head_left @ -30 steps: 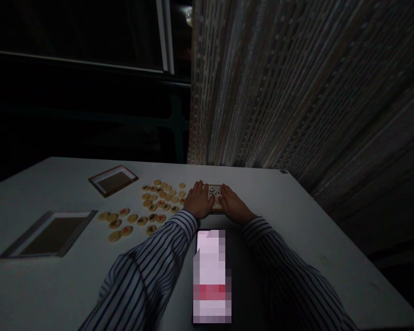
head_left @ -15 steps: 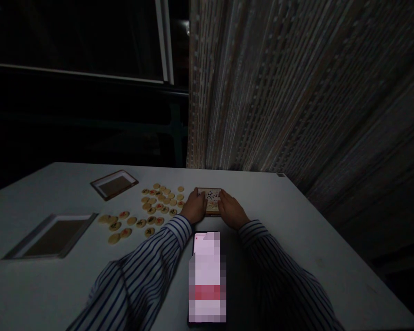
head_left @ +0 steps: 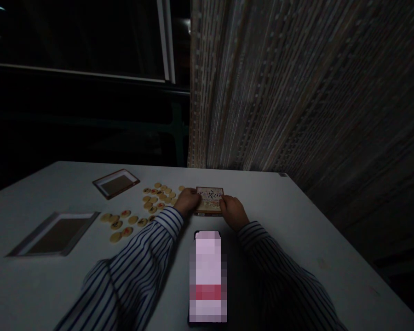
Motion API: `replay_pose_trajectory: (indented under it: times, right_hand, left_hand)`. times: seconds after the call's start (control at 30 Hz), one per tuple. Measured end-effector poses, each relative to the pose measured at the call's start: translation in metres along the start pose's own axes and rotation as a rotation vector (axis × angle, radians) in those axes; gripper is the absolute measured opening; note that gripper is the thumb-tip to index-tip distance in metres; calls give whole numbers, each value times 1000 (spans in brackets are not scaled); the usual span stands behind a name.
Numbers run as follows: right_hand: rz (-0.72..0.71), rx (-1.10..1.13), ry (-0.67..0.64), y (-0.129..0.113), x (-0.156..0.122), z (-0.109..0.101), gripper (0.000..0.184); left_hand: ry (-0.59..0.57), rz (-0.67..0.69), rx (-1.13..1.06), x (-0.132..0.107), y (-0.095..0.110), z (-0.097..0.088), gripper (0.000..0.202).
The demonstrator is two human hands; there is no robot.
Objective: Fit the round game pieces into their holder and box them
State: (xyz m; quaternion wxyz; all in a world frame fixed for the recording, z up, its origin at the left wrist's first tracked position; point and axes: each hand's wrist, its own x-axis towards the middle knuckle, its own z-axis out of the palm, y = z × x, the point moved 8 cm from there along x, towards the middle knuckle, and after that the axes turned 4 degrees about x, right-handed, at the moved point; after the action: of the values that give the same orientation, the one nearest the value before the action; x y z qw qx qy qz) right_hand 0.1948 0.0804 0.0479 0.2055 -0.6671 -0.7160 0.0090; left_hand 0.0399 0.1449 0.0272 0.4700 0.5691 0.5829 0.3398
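A small square box [head_left: 210, 197] with brown edges and dark brush writing on its pale lid lies on the white table [head_left: 296, 220]. My left hand [head_left: 187, 202] grips its left side with curled fingers. My right hand [head_left: 232, 209] grips its right side the same way. Both sleeves are striped. Several round pale game pieces [head_left: 152, 202] with red or black marks lie scattered just left of my left hand.
A lit phone [head_left: 207, 276] lies between my forearms near the front edge. Two shallow open trays lie to the left, one near [head_left: 53, 233] and one farther back [head_left: 115, 183]. A bead curtain [head_left: 279, 92] hangs behind the table. The room is dark.
My hands lay flat on top of the box before; they have slid to its sides and curled round it, uncovering the lid.
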Motion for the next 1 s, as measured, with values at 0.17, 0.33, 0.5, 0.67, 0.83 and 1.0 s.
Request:
replay_pose_trajectory:
  times: [0.17, 0.33, 0.5, 0.67, 0.83, 1.0]
  right_hand:
    - [2, 10, 8, 2, 0, 0, 35]
    - [-4, 23, 13, 3, 0, 0, 34]
    - [1, 33, 15, 5, 1, 2, 34]
    - [11, 42, 21, 6, 0, 1, 35]
    - [18, 50, 13, 6, 0, 1, 36]
    - [20, 67, 3, 5, 0, -1, 36]
  left_hand:
    - [-24, -50, -89, 4, -4, 1, 9]
    - [-63, -86, -171, 3, -5, 4, 13]
    - [-55, -121, -225, 3, -5, 7, 15]
    - [47, -157, -251, 5, -12, 2, 28]
    - [52, -182, -300, 5, -16, 3, 32]
    - [6, -205, -365, 0, -13, 10, 30]
